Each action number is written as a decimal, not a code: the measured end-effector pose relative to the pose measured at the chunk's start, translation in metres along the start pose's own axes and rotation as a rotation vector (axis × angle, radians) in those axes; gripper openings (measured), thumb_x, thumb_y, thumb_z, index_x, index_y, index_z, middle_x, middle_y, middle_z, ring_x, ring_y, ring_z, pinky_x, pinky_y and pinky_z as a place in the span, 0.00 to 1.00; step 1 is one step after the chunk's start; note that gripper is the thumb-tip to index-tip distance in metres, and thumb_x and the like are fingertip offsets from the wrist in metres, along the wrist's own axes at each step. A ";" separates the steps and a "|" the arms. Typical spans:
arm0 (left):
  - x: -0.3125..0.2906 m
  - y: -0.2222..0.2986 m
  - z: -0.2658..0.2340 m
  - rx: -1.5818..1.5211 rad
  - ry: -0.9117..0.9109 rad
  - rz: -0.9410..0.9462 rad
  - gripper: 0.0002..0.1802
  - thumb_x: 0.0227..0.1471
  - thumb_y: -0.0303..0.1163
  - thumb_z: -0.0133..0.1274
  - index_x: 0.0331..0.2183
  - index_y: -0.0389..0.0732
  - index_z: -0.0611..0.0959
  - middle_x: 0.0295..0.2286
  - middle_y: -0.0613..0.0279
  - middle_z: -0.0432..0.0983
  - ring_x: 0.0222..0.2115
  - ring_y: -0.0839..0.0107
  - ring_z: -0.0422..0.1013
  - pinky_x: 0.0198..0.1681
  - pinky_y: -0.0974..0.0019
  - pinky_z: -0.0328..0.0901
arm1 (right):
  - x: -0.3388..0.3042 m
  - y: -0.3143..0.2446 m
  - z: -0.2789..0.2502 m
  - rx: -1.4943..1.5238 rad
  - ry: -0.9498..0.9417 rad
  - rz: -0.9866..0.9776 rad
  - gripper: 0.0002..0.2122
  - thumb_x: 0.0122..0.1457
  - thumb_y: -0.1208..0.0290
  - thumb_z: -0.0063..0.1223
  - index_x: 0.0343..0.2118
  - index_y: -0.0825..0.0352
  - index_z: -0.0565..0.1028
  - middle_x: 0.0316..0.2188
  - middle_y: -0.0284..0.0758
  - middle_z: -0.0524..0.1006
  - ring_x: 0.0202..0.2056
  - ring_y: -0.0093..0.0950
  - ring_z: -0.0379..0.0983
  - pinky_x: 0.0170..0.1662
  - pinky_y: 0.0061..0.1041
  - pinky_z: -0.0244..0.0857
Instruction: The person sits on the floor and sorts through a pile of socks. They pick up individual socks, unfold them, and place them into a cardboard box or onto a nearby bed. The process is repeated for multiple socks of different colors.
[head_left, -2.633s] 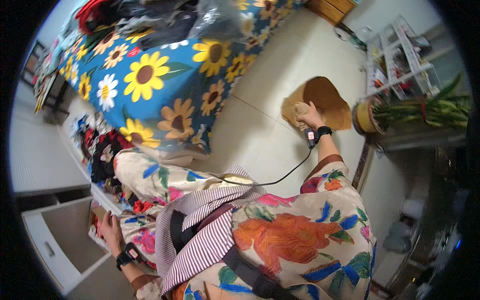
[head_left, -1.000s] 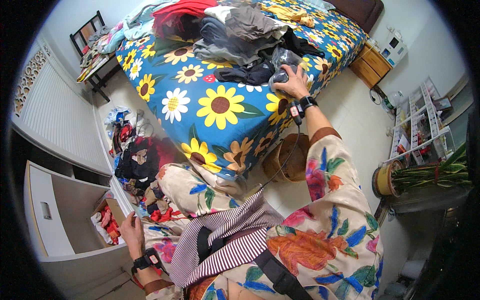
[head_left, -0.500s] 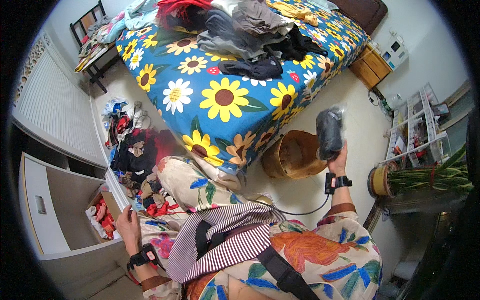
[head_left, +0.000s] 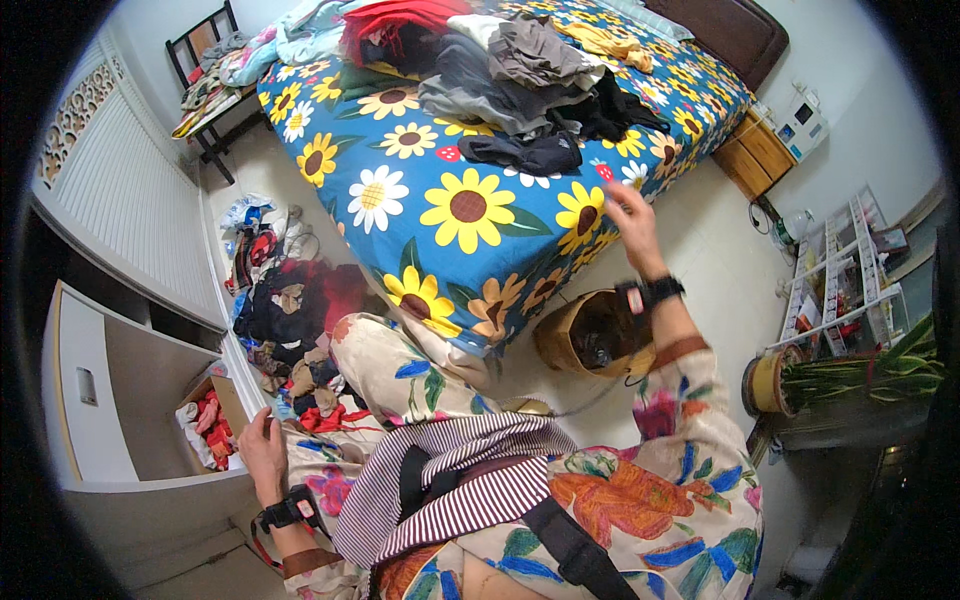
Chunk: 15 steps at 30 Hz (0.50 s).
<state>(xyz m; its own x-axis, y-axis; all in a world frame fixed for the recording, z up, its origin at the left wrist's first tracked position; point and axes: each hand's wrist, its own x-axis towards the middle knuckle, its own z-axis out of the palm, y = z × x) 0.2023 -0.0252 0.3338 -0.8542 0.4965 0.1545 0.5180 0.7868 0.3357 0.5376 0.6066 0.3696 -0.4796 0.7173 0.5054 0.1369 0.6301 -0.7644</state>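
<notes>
Hovering near crumpled black cloth [head_left: 525, 155], loosely curved right hand [head_left: 640, 235].

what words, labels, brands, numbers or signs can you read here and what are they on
No text is readable.
Label on the left wrist device: too small to read.
Label on the right wrist device: too small and blurred.
White boxy device at upper right: any marks are too small to tell.
</notes>
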 end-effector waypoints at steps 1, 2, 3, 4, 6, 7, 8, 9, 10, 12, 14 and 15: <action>-0.001 0.001 -0.001 0.000 0.011 0.008 0.16 0.51 0.34 0.55 0.42 0.41 0.82 0.31 0.51 0.79 0.34 0.52 0.72 0.41 0.53 0.65 | 0.029 0.000 0.014 0.029 0.019 0.027 0.16 0.56 0.72 0.57 0.47 0.69 0.76 0.44 0.36 0.77 0.45 0.26 0.72 0.48 0.25 0.65; -0.002 0.001 -0.002 0.009 0.015 -0.003 0.16 0.51 0.34 0.55 0.42 0.41 0.82 0.30 0.51 0.79 0.34 0.52 0.72 0.41 0.53 0.65 | 0.056 0.001 0.030 0.160 0.031 0.237 0.21 0.56 0.68 0.59 0.52 0.69 0.73 0.45 0.38 0.76 0.46 0.25 0.71 0.49 0.24 0.65; -0.003 0.003 -0.003 0.001 0.019 -0.007 0.16 0.51 0.34 0.55 0.42 0.41 0.82 0.30 0.51 0.79 0.34 0.52 0.72 0.41 0.53 0.64 | 0.078 0.003 0.045 0.101 0.133 0.280 0.29 0.54 0.62 0.63 0.56 0.70 0.68 0.44 0.41 0.77 0.45 0.27 0.72 0.48 0.26 0.66; -0.005 0.004 -0.004 -0.026 0.030 -0.006 0.16 0.51 0.34 0.55 0.42 0.41 0.82 0.30 0.52 0.79 0.34 0.52 0.72 0.41 0.53 0.64 | 0.097 0.005 0.065 -0.016 0.232 0.431 0.33 0.51 0.57 0.65 0.55 0.71 0.68 0.43 0.42 0.77 0.43 0.28 0.73 0.48 0.27 0.66; -0.007 0.005 -0.006 0.001 0.056 -0.006 0.15 0.50 0.33 0.55 0.42 0.41 0.82 0.30 0.51 0.79 0.34 0.52 0.72 0.40 0.53 0.64 | 0.105 0.010 0.084 0.030 0.107 0.494 0.38 0.44 0.56 0.69 0.56 0.71 0.67 0.49 0.45 0.75 0.48 0.36 0.72 0.49 0.32 0.66; -0.008 0.006 -0.006 -0.008 0.059 -0.009 0.15 0.50 0.33 0.55 0.41 0.41 0.82 0.30 0.51 0.79 0.34 0.51 0.72 0.40 0.53 0.64 | 0.107 0.011 0.094 -0.166 0.146 0.513 0.36 0.43 0.58 0.68 0.54 0.72 0.69 0.46 0.46 0.76 0.47 0.39 0.73 0.49 0.33 0.66; -0.008 0.006 -0.006 -0.039 0.076 0.012 0.15 0.50 0.33 0.55 0.41 0.41 0.83 0.30 0.51 0.78 0.34 0.51 0.72 0.40 0.53 0.64 | 0.106 0.010 0.104 -0.368 0.187 0.544 0.34 0.41 0.61 0.66 0.52 0.72 0.70 0.44 0.47 0.77 0.46 0.42 0.73 0.49 0.35 0.66; -0.009 0.005 -0.006 -0.036 0.101 0.038 0.15 0.50 0.33 0.55 0.41 0.40 0.83 0.29 0.51 0.79 0.33 0.51 0.72 0.40 0.53 0.64 | 0.099 0.006 0.112 -0.273 0.284 0.457 0.26 0.40 0.66 0.62 0.46 0.71 0.73 0.41 0.49 0.78 0.44 0.43 0.74 0.48 0.35 0.66; -0.009 0.005 -0.006 0.007 0.082 0.021 0.15 0.50 0.33 0.55 0.41 0.40 0.83 0.29 0.51 0.79 0.33 0.51 0.72 0.40 0.53 0.64 | 0.088 0.001 0.114 -0.227 0.288 0.377 0.21 0.42 0.67 0.60 0.41 0.70 0.73 0.38 0.48 0.78 0.41 0.44 0.74 0.46 0.35 0.66; -0.008 0.005 -0.007 0.021 0.094 0.049 0.15 0.50 0.32 0.55 0.41 0.40 0.83 0.29 0.51 0.79 0.32 0.52 0.73 0.40 0.54 0.65 | 0.069 -0.019 0.112 -0.385 0.159 0.193 0.18 0.46 0.70 0.57 0.41 0.70 0.72 0.38 0.47 0.77 0.40 0.43 0.74 0.46 0.36 0.66; -0.005 0.007 -0.010 -0.004 0.041 0.034 0.16 0.51 0.33 0.55 0.42 0.40 0.82 0.32 0.50 0.79 0.34 0.51 0.73 0.39 0.55 0.65 | 0.038 -0.048 0.102 0.006 -0.037 0.117 0.14 0.49 0.73 0.56 0.39 0.70 0.70 0.33 0.41 0.76 0.37 0.31 0.72 0.44 0.28 0.65; -0.002 0.009 -0.014 -0.025 -0.010 0.024 0.16 0.51 0.33 0.55 0.43 0.39 0.82 0.33 0.49 0.79 0.35 0.51 0.74 0.40 0.55 0.66 | 0.024 -0.064 0.098 0.124 -0.104 0.080 0.12 0.51 0.75 0.56 0.38 0.70 0.69 0.31 0.35 0.73 0.36 0.23 0.68 0.43 0.24 0.63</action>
<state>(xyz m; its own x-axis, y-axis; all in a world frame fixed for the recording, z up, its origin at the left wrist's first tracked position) 0.2085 -0.0246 0.3498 -0.8407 0.5193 0.1534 0.5373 0.7650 0.3550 0.4327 0.5543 0.3916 -0.5597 0.7247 0.4020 0.0735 0.5266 -0.8469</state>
